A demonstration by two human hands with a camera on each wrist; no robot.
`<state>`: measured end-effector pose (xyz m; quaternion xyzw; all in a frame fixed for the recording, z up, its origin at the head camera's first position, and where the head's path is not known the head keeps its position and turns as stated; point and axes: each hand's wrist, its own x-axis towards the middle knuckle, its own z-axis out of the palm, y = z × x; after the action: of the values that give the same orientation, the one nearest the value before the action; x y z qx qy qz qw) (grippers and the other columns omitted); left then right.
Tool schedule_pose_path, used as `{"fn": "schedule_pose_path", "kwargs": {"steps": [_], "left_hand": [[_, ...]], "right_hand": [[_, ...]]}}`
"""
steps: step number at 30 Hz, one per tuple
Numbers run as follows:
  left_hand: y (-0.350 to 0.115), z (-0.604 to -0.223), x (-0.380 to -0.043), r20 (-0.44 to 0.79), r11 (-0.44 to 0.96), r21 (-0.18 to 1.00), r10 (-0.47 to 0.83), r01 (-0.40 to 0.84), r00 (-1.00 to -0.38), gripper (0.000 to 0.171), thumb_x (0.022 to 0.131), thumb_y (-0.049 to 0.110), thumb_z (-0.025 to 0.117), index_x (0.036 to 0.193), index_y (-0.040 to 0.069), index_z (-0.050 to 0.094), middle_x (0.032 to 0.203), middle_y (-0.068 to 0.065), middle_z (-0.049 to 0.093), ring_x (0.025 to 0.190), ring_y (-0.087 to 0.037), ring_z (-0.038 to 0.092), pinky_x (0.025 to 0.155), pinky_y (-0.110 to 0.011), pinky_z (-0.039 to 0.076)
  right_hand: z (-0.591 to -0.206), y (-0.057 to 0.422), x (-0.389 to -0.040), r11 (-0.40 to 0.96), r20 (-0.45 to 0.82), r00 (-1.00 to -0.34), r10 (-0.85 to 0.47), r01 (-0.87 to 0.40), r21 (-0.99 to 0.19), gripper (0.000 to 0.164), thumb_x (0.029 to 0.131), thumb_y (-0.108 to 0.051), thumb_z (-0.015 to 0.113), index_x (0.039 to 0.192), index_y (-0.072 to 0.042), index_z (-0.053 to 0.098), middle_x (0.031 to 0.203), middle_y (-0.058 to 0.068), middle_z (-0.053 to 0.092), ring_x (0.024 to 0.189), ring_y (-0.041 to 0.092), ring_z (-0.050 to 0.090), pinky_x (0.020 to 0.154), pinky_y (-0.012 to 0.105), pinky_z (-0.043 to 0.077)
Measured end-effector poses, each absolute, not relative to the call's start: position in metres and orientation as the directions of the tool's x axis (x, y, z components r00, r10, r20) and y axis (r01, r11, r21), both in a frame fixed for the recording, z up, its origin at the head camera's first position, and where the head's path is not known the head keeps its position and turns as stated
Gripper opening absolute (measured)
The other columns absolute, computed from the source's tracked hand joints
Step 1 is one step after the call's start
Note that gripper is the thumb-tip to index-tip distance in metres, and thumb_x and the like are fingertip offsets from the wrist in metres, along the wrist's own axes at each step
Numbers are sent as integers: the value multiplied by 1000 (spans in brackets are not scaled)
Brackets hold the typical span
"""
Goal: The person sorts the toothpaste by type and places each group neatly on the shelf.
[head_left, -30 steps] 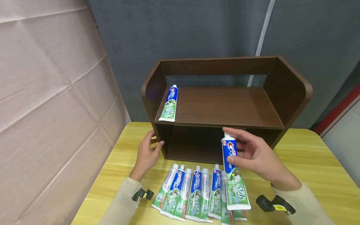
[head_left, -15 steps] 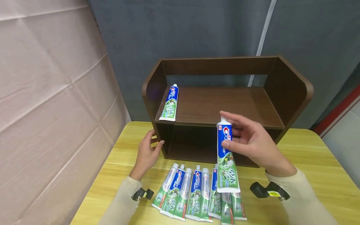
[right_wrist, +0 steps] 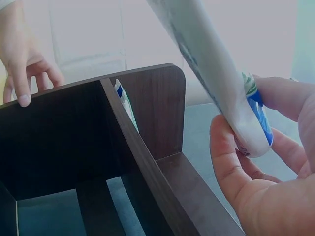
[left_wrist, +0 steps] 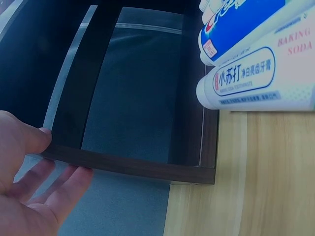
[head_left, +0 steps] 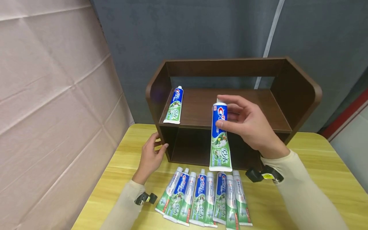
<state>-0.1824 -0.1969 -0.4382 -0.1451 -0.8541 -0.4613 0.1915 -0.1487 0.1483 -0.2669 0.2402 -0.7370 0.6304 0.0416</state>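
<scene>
My right hand (head_left: 250, 124) holds a tube of toothpaste (head_left: 219, 153), blue at the top and green below, between thumb and fingers. The tube hangs cap up in front of the upper board of a dark brown shelf (head_left: 238, 103). In the right wrist view the tube's pale back (right_wrist: 211, 64) faces the camera. With my left hand (head_left: 150, 155) I grip the front edge of the shelf's left side panel, thumb on the inner side and fingers outside, as the left wrist view shows. Another blue-and-green toothpaste tube (head_left: 174, 107) lies at the left end of the upper board.
On the yellow wood-grain table (head_left: 316, 166), several toothpaste tubes (head_left: 198, 198) lie in a row before the shelf, some blue-and-green, some white-and-green. A pale cloth wall (head_left: 66, 95) stands at left and a dark grey curtain (head_left: 201, 28) behind.
My right hand has lifted the toothpaste tube up and to the left, from over the row to the front of the upper board. The left hand stays on the side panel.
</scene>
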Motion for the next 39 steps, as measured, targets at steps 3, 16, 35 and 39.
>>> {"fn": "schedule_pose_path", "kwargs": {"steps": [3, 16, 35, 39], "left_hand": [[-196, -437, -182, 464, 524, 734, 75, 431, -882, 47, 98, 6, 75, 142, 12, 58, 131, -15, 67, 108, -40, 76, 78, -44, 68], [-194, -436, -182, 475, 518, 731, 80, 444, -876, 49, 97, 5, 76, 142, 12, 58, 131, -15, 68, 107, -40, 76, 78, -45, 68], [-196, -438, -182, 473, 533, 723, 79, 439, -877, 48, 98, 7, 75, 143, 13, 57, 132, -15, 67, 108, -38, 76, 78, -45, 68], [-196, -438, -181, 471, 536, 725, 74, 433, -879, 49, 98, 6, 75, 142, 13, 57, 132, -15, 67, 108, -38, 76, 79, -45, 68]], "right_hand": [[-263, 145, -155, 99, 377, -883, -278, -417, -903, 60, 93, -4, 79, 149, -18, 59, 131, 11, 67, 109, 22, 75, 87, 33, 67], [-251, 131, -186, 119, 336, -918, -210, -365, -923, 59, 94, -21, 82, 149, -23, 61, 132, 11, 65, 115, 25, 72, 92, 33, 65], [-227, 104, -226, 162, 262, -942, -209, -297, -941, 62, 92, -27, 84, 148, -32, 60, 139, 7, 61, 120, 30, 67, 98, 42, 64], [-226, 98, -238, 173, 225, -954, -200, -261, -950, 62, 92, -25, 84, 148, -33, 60, 142, 7, 59, 122, 29, 65, 98, 43, 64]]}}
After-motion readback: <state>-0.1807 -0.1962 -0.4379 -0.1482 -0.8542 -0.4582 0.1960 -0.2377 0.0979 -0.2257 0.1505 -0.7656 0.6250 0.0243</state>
